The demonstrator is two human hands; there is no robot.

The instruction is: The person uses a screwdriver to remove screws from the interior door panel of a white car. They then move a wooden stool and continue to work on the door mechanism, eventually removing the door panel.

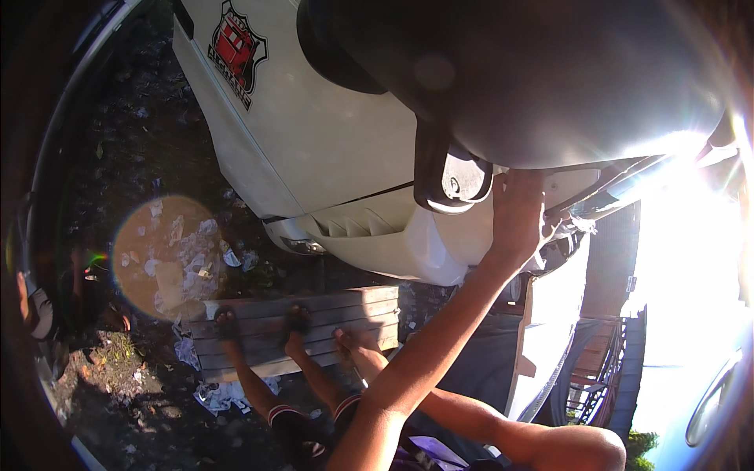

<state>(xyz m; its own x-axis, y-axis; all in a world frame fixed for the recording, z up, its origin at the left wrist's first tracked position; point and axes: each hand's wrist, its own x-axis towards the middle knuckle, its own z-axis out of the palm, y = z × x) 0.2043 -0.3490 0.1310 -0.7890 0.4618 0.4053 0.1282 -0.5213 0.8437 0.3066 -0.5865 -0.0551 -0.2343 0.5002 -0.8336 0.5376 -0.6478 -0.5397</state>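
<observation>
My left arm stretches up across the view, and my left hand (518,206) reaches to the white truck panel (572,185) beside a small dark mirror (465,174). The back of this hand shows, but its fingertips are hidden at the dark edge above. My right forearm passes beneath the left one. Low over a wooden slatted platform (271,326), my right hand (361,355) is closed, with a thin pale thing showing below it, too small to name. My feet stand on the platform in dark sandals (297,317).
The white truck body (345,141) fills the upper middle, bearing a red and black sticker (237,53). A large dark rounded mirror housing (542,71) overhangs my left hand. Litter (196,255) lies on dark ground at left. Strong sunlight glares at right, beside a metal frame (597,377).
</observation>
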